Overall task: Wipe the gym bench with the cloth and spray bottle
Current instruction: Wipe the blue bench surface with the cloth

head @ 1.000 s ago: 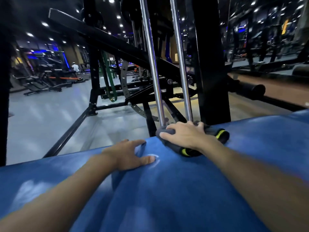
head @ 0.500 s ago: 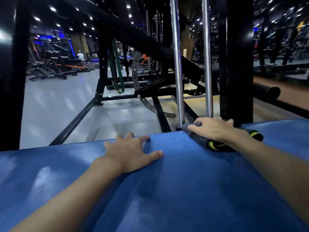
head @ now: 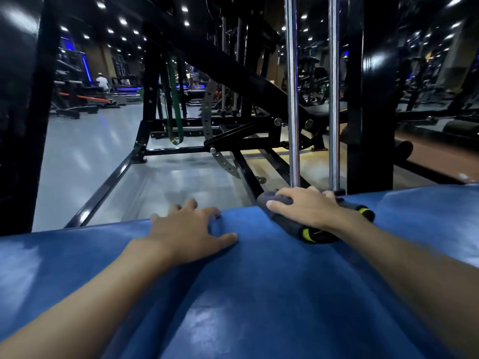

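Bench pad [head: 259, 294]: blue upholstery fills the lower half of the view, and its far edge runs left to right across the middle. Left hand [head: 186, 234]: palm down on the pad at that far edge, fingers spread and relaxed, fingertips reaching just over the lip, thumb lying flat on the vinyl; it holds nothing. Right hand [head: 305, 208]: palm down on the cloth [head: 287, 222], fingers laid over its far side, thumb stretched along its top, pressing rather than gripping. The cloth is a dark grey bundle with yellow-green marks, set on the far edge of the pad to the right of centre, its left end overhanging the lip. The two hands are near each other but apart, with bare pad between them. Directly behind the cloth stand two chrome rods [head: 291, 99] and, just to their right, a black upright post [head: 370, 99], so room past the edge is tight there. Beyond the left hand, grey floor [head: 90, 156] lies open, crossed by a low black frame rail [head: 103, 193]. A green band [head: 173, 99] hangs from the frame farther back.
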The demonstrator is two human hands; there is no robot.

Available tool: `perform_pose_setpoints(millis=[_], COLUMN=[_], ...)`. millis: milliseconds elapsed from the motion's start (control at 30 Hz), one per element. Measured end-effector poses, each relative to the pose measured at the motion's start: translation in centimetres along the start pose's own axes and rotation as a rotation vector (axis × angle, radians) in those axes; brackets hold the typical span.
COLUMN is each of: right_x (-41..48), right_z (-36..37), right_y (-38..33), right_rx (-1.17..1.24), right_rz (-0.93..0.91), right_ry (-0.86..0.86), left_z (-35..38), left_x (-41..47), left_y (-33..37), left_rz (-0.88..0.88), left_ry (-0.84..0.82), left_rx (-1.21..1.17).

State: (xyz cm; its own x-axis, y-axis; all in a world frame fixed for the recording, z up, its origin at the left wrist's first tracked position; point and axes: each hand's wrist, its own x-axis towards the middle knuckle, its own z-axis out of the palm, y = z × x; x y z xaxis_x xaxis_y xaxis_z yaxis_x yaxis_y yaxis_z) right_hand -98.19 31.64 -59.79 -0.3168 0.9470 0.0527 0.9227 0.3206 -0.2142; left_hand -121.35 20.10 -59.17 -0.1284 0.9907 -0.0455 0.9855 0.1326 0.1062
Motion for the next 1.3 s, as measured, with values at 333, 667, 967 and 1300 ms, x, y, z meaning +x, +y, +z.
perform_pose_setpoints(millis=[333, 667, 967, 1300], right_x=[0.9, 0.3, 1.6, 1.1], right_z=[1.0, 1.2, 3.5, 4.5], right_y=[-6.6, -8.9, -18.8, -21.2], right_rx=[-0.037, 0.006, -0.057, 0.164], right_rz=[0.025, -0.027, -0.073, -0.151], right_ry=[-0.063, -0.063, -0.111, -0.143], left_z=[-0.4, -2.2, -1.0, -1.9], left_x=[-1.4, -6.0, -9.0, -16.4], left_y=[-5.7, -13.7, -19.3, -28.0], left_rz=[0.025, -0.077, -0.020, -0.137], left_ry=[-0.022, -0.034, 0.021, 0.063], left_rx=[0.021, 0.158, -0.060, 0.039])
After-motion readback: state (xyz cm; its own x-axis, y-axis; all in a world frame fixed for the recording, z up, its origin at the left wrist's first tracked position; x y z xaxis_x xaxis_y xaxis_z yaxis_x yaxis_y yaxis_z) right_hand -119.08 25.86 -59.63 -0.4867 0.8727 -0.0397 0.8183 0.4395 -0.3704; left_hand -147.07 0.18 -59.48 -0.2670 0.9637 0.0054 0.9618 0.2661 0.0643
